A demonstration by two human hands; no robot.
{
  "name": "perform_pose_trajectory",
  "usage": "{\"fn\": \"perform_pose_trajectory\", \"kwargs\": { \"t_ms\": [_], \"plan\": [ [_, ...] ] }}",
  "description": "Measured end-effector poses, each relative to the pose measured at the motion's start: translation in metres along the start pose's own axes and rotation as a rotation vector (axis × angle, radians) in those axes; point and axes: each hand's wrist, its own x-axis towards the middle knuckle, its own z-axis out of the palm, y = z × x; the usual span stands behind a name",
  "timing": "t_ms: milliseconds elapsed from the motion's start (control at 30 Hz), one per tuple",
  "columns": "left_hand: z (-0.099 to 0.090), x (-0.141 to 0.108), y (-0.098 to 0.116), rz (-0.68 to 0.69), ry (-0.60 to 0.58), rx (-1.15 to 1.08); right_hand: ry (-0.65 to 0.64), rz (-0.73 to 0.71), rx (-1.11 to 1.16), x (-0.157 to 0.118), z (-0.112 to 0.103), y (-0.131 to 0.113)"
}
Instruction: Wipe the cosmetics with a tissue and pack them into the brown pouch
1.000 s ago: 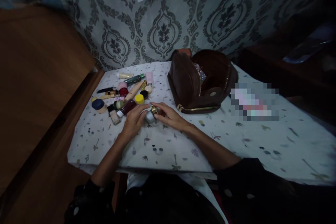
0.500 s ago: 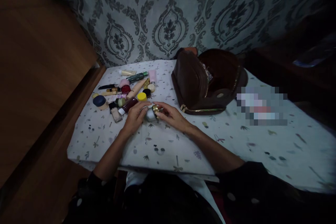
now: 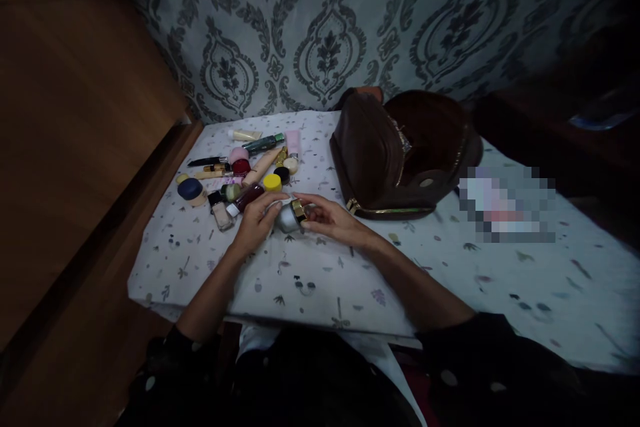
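Observation:
A pale cosmetic jar (image 3: 287,219) with a gold lid (image 3: 299,209) lies tipped on its side between my hands, low over the table. My left hand (image 3: 256,220) is closed round the jar's left end, with something thin and white showing at the fingertips, perhaps a wipe. At the gold lid, my right hand (image 3: 333,219) has its thumb and fingers curled on the rim. Just beyond them are a yellow-lidded pot (image 3: 272,182) and a dark red bottle (image 3: 249,197). A nail-polish-like beige bottle (image 3: 220,212) with a black cap lies left of my left hand.
Several tubes and jars, including a blue-lidded jar (image 3: 191,191) and a green tube (image 3: 263,143), cover the table's back left. An unzipped brown bag (image 3: 370,153) stands right of them. A blurred-out item (image 3: 505,205) lies further right. A wooden cabinet (image 3: 75,127) borders the left.
My right hand's fingers have shifted on the lid, leaving more of the gold showing. My left hand keeps its hold on the jar. The camera view has moved slightly.

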Motion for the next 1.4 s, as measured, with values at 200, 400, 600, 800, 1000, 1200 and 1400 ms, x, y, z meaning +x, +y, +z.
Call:
{"fn": "perform_pose_trajectory", "kwargs": {
  "t_ms": [200, 400, 600, 800, 1000, 1200, 1400],
  "plan": [
    [0.0, 0.0, -0.005, -0.021, 0.012, -0.043, 0.013, 0.049, 0.078, 0.001, 0.001, 0.006],
    [0.0, 0.0, -0.007, -0.04, 0.016, -0.044, 0.03, 0.034, 0.036, 0.002, 0.004, 0.006],
    [0.0, 0.0, -0.009, -0.034, 0.019, -0.053, 0.069, 0.046, -0.021, 0.001, 0.008, 0.0],
    [-0.001, 0.001, -0.005, -0.011, 0.023, -0.044, 0.101, 0.052, -0.026, 0.001, 0.01, -0.001],
    [-0.002, 0.0, -0.004, -0.009, 0.026, -0.032, 0.007, 0.022, 0.087, 0.0, 0.007, 0.0],
    [-0.002, -0.001, -0.005, -0.003, 0.021, -0.049, 0.049, 0.061, 0.093, 0.0, 0.009, -0.001],
    [-0.002, -0.001, -0.005, 0.008, 0.027, -0.067, 0.088, 0.086, 0.047, 0.001, 0.012, 0.0]
  ]
}}
